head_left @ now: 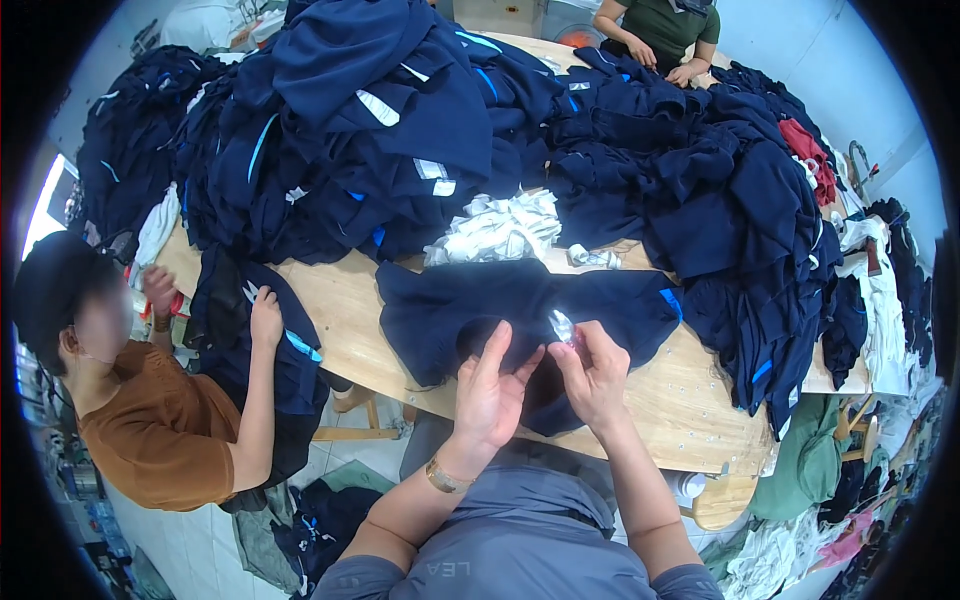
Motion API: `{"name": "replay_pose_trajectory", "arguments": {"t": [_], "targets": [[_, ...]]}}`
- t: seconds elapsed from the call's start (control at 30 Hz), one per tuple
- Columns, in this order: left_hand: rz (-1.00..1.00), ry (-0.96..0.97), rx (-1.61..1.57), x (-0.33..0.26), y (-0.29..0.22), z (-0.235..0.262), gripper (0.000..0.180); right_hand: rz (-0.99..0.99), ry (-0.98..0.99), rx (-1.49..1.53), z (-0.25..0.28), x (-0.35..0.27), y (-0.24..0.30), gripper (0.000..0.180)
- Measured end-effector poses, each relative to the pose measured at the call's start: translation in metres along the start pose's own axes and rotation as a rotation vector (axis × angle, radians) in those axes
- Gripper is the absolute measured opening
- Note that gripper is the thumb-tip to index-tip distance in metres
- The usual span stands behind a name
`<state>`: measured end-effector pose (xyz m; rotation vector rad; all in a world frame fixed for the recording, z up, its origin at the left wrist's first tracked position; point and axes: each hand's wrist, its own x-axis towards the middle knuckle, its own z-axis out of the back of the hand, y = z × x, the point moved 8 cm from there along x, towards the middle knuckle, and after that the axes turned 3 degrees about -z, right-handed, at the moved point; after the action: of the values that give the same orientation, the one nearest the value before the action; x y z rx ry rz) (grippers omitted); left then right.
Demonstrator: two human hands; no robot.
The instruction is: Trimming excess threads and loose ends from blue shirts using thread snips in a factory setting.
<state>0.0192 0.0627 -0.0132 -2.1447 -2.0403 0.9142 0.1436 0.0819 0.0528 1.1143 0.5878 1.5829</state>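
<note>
My right hand (pixel 597 378) is closed in a pinch on a small shiny silvery piece (pixel 561 325); its exact kind is too small to tell. Beside it my left hand (pixel 487 400) is held up, thumb and fingers apart, with nothing seen in it. Both hands are over a navy blue garment (pixel 425 305) spread on the wooden table (pixel 350 300), with a bright blue tab (pixel 670 300) at its right end. Just beyond the garment lies a heap of folded white strips (pixel 500 228), and a small white bundle (pixel 592 257) sits to the right of it.
Tall heaps of navy garments (pixel 330 130) cover the table's far left, and more navy garments (pixel 700 190) its right. At left, a person in a brown top (pixel 165 425) handles a navy piece with scissors. Another person in green (pixel 665 35) works across the table. A wooden stool (pixel 722 502) stands below right.
</note>
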Motion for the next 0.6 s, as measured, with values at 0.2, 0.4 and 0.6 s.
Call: {"name": "replay_pose_trajectory", "arguments": {"t": [0.2, 0.4, 0.6], "targets": [[0.014, 0.043, 0.054, -0.001, 0.0, 0.001, 0.019, 0.334, -0.018, -0.339, -0.004, -0.009, 0.014, 0.032], [-0.011, 0.04, 0.052, -0.001, -0.001, 0.0, 0.018, 0.386, 0.024, -0.461, -0.008, -0.01, 0.02, 0.029], [0.001, 0.022, 0.006, -0.003, 0.002, -0.001, 0.013, 0.375, 0.026, -0.44, -0.008, -0.008, 0.02, 0.028]]}}
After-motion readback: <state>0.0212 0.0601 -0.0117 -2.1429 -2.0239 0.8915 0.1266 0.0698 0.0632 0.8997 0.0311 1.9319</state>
